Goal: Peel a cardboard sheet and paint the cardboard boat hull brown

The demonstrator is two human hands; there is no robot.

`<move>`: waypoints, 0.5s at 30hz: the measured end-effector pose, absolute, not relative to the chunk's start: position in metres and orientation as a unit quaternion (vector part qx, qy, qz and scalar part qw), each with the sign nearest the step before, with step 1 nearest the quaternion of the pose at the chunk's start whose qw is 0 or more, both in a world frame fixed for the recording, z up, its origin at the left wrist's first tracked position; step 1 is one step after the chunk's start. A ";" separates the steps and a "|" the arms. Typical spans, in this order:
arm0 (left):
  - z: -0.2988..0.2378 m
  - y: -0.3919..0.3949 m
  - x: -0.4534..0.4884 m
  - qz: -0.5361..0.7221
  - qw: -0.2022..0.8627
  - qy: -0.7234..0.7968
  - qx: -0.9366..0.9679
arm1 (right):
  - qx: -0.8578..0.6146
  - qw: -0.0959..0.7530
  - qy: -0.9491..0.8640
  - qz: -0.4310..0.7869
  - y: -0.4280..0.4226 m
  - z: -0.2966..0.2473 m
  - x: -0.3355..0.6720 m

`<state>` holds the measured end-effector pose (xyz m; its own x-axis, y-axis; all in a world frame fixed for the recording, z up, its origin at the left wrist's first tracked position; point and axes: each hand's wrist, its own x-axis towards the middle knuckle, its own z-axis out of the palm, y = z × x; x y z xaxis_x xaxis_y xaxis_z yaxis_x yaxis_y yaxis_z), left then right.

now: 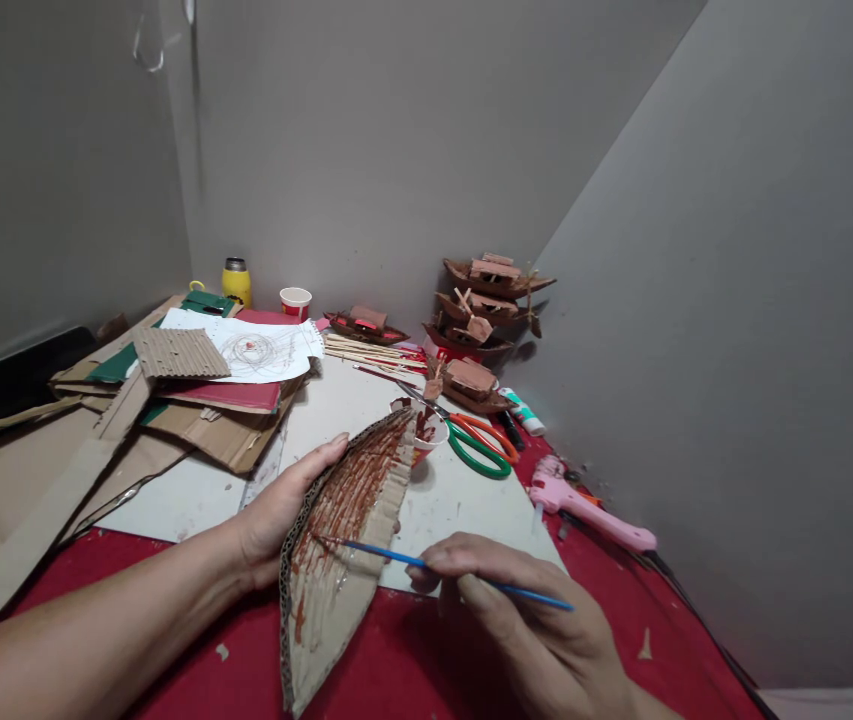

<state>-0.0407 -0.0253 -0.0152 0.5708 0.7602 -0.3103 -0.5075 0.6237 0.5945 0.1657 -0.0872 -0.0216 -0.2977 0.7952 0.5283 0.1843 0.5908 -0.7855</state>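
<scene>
My left hand [276, 510] grips the left edge of a leaf-shaped piece of corrugated cardboard [343, 570], tilted up off the red table. Brown paint streaks cover its upper half. My right hand [523, 610] pinches a thin blue paintbrush [426, 562], whose tip touches the cardboard near its middle. A small paper cup of brown paint [426, 440] stands just beyond the cardboard's top end.
Green-and-orange scissors [482, 445] lie by the cup, a pink glue gun [583, 505] to the right. Brown cardboard model boats [490, 300] are stacked at the wall. Cardboard sheets and papers [193, 390] pile up on the left, with wooden sticks [366, 352], a yellow flask [235, 281] and a red cup [295, 301] behind.
</scene>
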 end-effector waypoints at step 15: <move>-0.012 -0.026 -0.039 0.362 0.865 0.263 0.230 | -0.351 0.498 -0.711 0.351 -0.087 -0.022 0.165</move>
<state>-0.0389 -0.0263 -0.0123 0.6004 0.7460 -0.2881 -0.5048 0.6330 0.5869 0.1646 -0.0866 -0.0216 -0.2572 0.8487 0.4621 0.1481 0.5072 -0.8490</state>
